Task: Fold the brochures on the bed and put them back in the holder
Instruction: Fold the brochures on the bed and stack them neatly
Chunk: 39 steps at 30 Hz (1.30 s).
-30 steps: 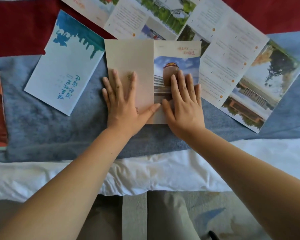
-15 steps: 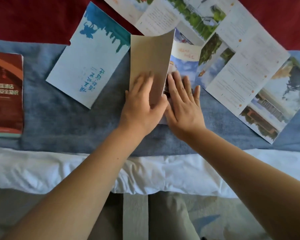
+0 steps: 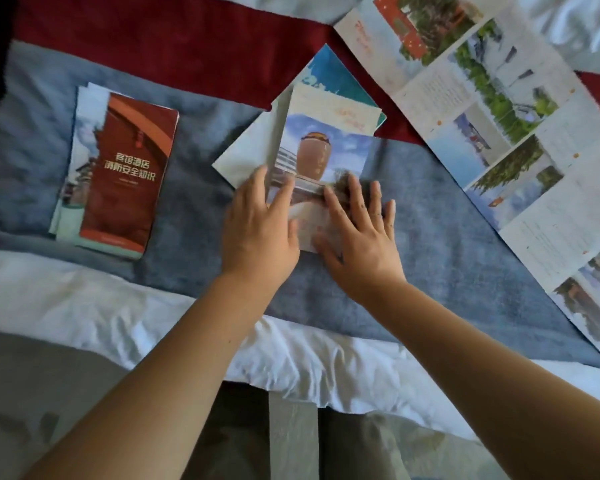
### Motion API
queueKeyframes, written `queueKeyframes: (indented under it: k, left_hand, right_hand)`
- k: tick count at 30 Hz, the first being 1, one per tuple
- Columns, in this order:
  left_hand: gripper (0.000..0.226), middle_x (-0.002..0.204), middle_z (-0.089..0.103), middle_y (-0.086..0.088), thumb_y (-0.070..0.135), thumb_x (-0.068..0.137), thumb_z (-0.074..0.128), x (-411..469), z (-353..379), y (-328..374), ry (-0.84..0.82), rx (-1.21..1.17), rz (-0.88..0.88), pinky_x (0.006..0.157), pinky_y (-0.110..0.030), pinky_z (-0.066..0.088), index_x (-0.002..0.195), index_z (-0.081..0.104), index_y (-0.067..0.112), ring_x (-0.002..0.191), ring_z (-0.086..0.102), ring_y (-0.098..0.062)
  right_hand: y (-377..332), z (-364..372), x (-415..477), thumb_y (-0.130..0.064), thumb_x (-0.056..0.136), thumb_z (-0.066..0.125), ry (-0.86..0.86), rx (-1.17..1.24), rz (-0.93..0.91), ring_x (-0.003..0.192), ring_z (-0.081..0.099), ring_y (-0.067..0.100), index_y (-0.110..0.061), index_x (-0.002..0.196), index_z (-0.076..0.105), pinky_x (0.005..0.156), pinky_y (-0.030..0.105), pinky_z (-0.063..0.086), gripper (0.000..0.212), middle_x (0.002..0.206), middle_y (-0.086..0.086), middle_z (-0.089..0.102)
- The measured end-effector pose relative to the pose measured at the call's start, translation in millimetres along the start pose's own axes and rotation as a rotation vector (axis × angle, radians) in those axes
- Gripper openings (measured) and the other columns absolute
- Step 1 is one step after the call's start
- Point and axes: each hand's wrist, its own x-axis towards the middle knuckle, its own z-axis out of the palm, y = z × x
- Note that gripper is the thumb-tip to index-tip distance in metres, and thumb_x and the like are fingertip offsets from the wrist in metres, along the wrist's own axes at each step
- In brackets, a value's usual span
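Note:
The folded brochure with a brown tower photo (image 3: pixel 321 150) lies on the blue-grey blanket, partly over a blue-and-white brochure (image 3: pixel 245 157). My left hand (image 3: pixel 260 233) holds its lower left edge, thumb on top. A narrow grey panel stands slightly raised along that edge. My right hand (image 3: pixel 359 237) presses flat on its lower right corner, fingers spread. A long unfolded brochure (image 3: pixel 499 116) with landscape photos stretches across the right side. A folded red brochure (image 3: pixel 129 174) rests on another one at the left. No holder is in view.
The blue-grey blanket (image 3: pixel 447 237) covers the bed, with a dark red runner (image 3: pixel 187 46) behind it and white sheet (image 3: pixel 118 306) along the near edge. My legs and the grey floor show below.
My left hand has brought the beige panel over and the tower brochure is now closed. It has shifted onto the blue-and-white brochure. The view has swung left, showing more of the red brochure.

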Motion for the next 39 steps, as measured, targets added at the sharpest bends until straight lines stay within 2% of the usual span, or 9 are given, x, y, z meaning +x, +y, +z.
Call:
queueKeyframes:
  k: [4, 7, 11, 16, 20, 22, 30, 34, 39]
  left_hand:
    - [0.068, 0.169, 0.002, -0.018, 0.039, 0.101, 0.046, 9, 27, -10, -0.017, 0.079, 0.016, 0.124, -0.051, 0.011, 0.162, 0.019, 0.024, 0.156, 0.003, -0.036]
    - [0.07, 0.168, -0.004, -0.02, 0.039, 0.099, 0.029, 5, 41, -6, -0.017, 0.096, 0.024, 0.123, -0.054, -0.003, 0.163, 0.007, 0.021, 0.156, -0.005, -0.036]
    - [0.065, 0.168, 0.005, -0.021, 0.026, 0.099, 0.043, 4, 39, -4, -0.014, -0.099, 0.018, 0.126, -0.052, 0.006, 0.161, 0.023, 0.018, 0.156, 0.001, -0.038]
    - [0.049, 0.162, 0.033, -0.016, 0.011, 0.099, 0.059, 7, 17, -26, 0.122, -0.175, 0.096, 0.12, -0.047, 0.029, 0.148, 0.051, 0.01, 0.148, 0.036, -0.03]
    - [0.059, 0.158, 0.043, -0.001, -0.008, 0.091, 0.059, 7, -7, -57, 0.179, -0.308, 0.042, 0.086, -0.042, 0.058, 0.147, 0.052, 0.011, 0.118, 0.066, -0.028]
    - [0.06, 0.155, 0.046, 0.001, -0.009, 0.09, 0.058, 5, -19, -78, 0.215, -0.343, 0.041, 0.082, -0.044, 0.06, 0.146, 0.053, 0.011, 0.121, 0.065, -0.026]
    - [0.051, 0.152, 0.051, -0.002, -0.008, 0.094, 0.057, -9, -59, -169, 0.331, -0.232, -0.049, 0.108, -0.038, 0.048, 0.143, 0.057, 0.008, 0.134, 0.055, -0.025]
    - [0.046, 0.156, 0.044, -0.006, 0.007, 0.102, 0.053, -16, -68, -207, 0.286, -0.212, -0.114, 0.103, -0.05, 0.053, 0.148, 0.05, 0.006, 0.141, 0.047, -0.029]
    - [0.041, 0.154, 0.047, -0.011, 0.005, 0.101, 0.05, -19, -68, -236, 0.27, -0.214, -0.166, 0.105, -0.049, 0.051, 0.142, 0.057, 0.005, 0.14, 0.048, -0.031]
  right_hand:
    - [-9, 7, 4, -0.047, 0.102, 0.051, 0.048, -0.015, 0.041, 0.156, -0.015, 0.041, -0.031, 0.164, 0.021, 0.125, 0.05, -0.013, 0.071, 0.17, 0.022, -0.008]
    - [-13, 8, 6, -0.041, 0.101, 0.059, 0.089, 0.09, 0.059, 0.158, -0.006, 0.041, -0.025, 0.161, 0.033, 0.127, 0.051, -0.006, 0.067, 0.169, 0.025, 0.001]
    - [-21, 8, 9, -0.038, 0.099, 0.064, 0.119, 0.137, 0.091, 0.158, -0.003, 0.041, -0.02, 0.158, 0.04, 0.128, 0.049, -0.004, 0.067, 0.169, 0.028, 0.005]
    - [-44, 14, 12, -0.036, 0.097, 0.066, 0.123, 0.181, 0.13, 0.157, -0.009, 0.039, -0.02, 0.161, 0.034, 0.126, 0.043, -0.01, 0.072, 0.168, 0.028, 0.0]
    - [-78, 26, 16, -0.039, 0.097, 0.067, 0.119, 0.153, 0.102, 0.156, -0.011, 0.043, -0.022, 0.161, 0.033, 0.124, 0.041, -0.016, 0.075, 0.168, 0.03, -0.003]
    - [-97, 33, 21, -0.04, 0.098, 0.067, 0.127, 0.121, 0.06, 0.155, -0.012, 0.046, -0.023, 0.16, 0.036, 0.122, 0.039, -0.02, 0.072, 0.167, 0.031, -0.003]
    - [-185, 55, 55, -0.044, 0.099, 0.06, 0.048, 0.076, -0.08, 0.155, -0.01, 0.048, -0.028, 0.162, 0.032, 0.125, 0.048, -0.013, 0.071, 0.167, 0.031, -0.002]
    - [-225, 65, 67, -0.044, 0.1, 0.057, -0.04, 0.058, -0.114, 0.153, -0.02, 0.047, -0.03, 0.164, 0.024, 0.122, 0.046, -0.022, 0.074, 0.167, 0.03, -0.009]
    - [-251, 73, 69, -0.041, 0.1, 0.057, -0.109, 0.121, -0.107, 0.154, -0.023, 0.042, -0.034, 0.162, 0.027, 0.124, 0.046, -0.019, 0.07, 0.168, 0.026, -0.015]
